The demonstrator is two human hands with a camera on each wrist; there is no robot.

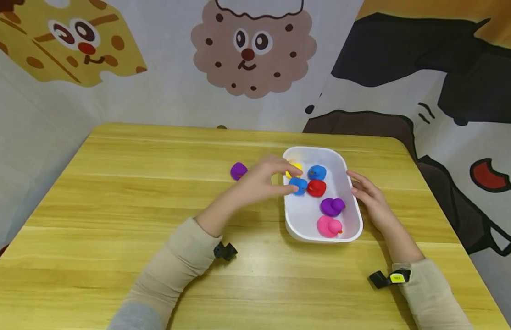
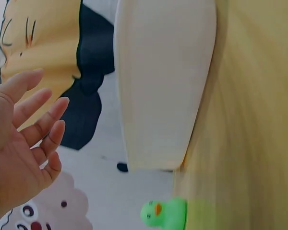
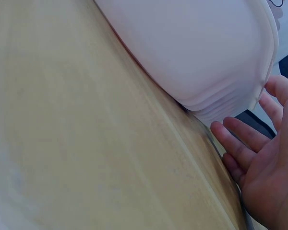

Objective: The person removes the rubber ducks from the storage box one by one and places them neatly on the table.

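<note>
My left hand (image 1: pixel 259 181) hovers over the left rim of a white plastic bin (image 1: pixel 298 228), its thumb and fingers apart with nothing between them. Just beyond its fingertips lie a blue rubber duck (image 1: pixel 297 186) and a partly covered yellow duck (image 1: pixel 295 170). Also in the bin are another blue duck (image 1: pixel 317 173), a red duck (image 1: pixel 316 188), a purple duck (image 1: pixel 332 207) and a pink duck (image 1: pixel 329 227). My right hand (image 1: pixel 373 204) rests its fingertips against the bin's right side; the right wrist view shows its fingers (image 3: pixel 240 143) loosely bent beside the bin's corner.
A purple duck (image 1: pixel 238 171) sits on the wooden table (image 1: pixel 127 220) left of the bin, partly behind my left hand. In the left wrist view a green duck (image 2: pixel 168 214) stands near the bin; the head view hides it. A cartoon-printed cloth (image 1: pixel 169 91) hangs behind the table.
</note>
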